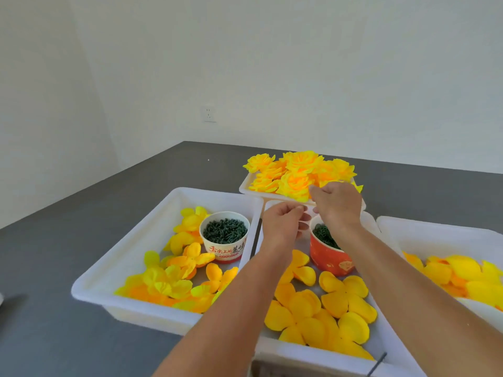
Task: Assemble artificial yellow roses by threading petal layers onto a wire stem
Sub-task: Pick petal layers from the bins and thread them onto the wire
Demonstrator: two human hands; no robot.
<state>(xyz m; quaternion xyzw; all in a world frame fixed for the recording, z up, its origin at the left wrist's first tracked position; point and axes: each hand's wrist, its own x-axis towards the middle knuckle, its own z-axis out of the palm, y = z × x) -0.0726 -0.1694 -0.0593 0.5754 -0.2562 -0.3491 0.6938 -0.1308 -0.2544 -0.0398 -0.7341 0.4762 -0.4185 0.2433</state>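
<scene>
Loose yellow petal layers (334,303) lie in the nearest white tray (402,352) on the grey worktop (54,240). Above the red cup (330,258), the left hand (283,224) and right hand (339,204) have curled fingers; whether they pinch anything, I cannot tell. Finished roses (296,172) fill the far tray (246,186).

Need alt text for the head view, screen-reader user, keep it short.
Two bare hands, left hand and right hand, meet with curled fingers above a red cup of dark green parts; what they hold cannot be made out. White trays of loose yellow petal layers surround them on a grey table, with finished yellow roses in a tray behind.
</scene>
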